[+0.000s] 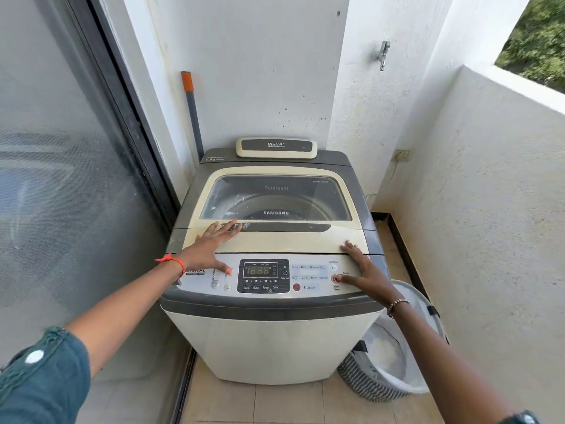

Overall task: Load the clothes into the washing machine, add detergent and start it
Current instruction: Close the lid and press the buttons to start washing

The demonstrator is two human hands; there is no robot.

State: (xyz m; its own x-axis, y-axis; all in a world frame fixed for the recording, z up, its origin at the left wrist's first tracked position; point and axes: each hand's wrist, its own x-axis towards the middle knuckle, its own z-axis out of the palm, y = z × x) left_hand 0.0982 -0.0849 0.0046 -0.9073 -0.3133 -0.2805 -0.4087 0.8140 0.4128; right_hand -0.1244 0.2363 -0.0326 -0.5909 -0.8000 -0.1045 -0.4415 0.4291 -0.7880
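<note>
Nearby, laundry basket (397,356) beside washing machine (269,341), hands (211,243) flat on lid (284,237)

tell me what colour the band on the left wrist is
Orange-red, a thin band on the left wrist, just behind the left hand resting on the washing machine lid. Head view.

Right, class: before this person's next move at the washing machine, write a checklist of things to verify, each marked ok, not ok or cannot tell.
1. Lid shut: ok.
2. Display lit, showing digits: ok.
3. Right hand thumb at the Start/Pause button: ok.
4. Left hand flat on the lid, holding nothing: ok.
5. Laundry basket emptied: ok, only its white lining shows.
6. Detergent added: cannot tell.
</note>
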